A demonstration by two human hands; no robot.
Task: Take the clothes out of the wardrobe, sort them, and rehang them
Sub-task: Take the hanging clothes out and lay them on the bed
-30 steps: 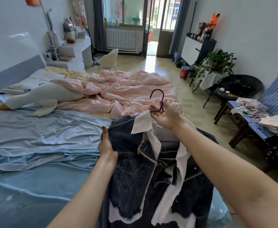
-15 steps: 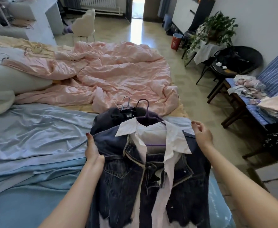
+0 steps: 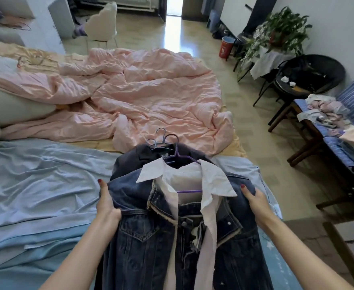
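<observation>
You hold a denim jacket [image 3: 151, 237] by both shoulders over the near edge of the bed [image 3: 35, 185]. Your left hand [image 3: 107, 204] grasps the jacket's left shoulder, thumb on top and fingers curled under the cloth. Your right hand [image 3: 255, 199] clasps the right shoulder, thumb pressed on the denim, the other fingers tucked round its edge.

A white shirt [image 3: 209, 183] sits inside the jacket, its collar spread over the denim, and both hang on a purple hanger [image 3: 187, 191] whose bar shows across the open neck. Beneath them lies a dark garment [image 3: 130, 158] with more hanger hooks [image 3: 161, 139] sticking out toward the middle of the bed. All of this rests on a blue sheet [image 3: 25, 174] at the bed's near right corner.

A rumpled pink quilt [image 3: 151, 91] covers the far half of the bed, reaching its right edge. To the right, off the bed, a bench [image 3: 310, 143] carries heaps of folded clothes [image 3: 326, 114]. Beyond it stand a black chair [image 3: 310, 76] and a potted plant [image 3: 282, 28].
</observation>
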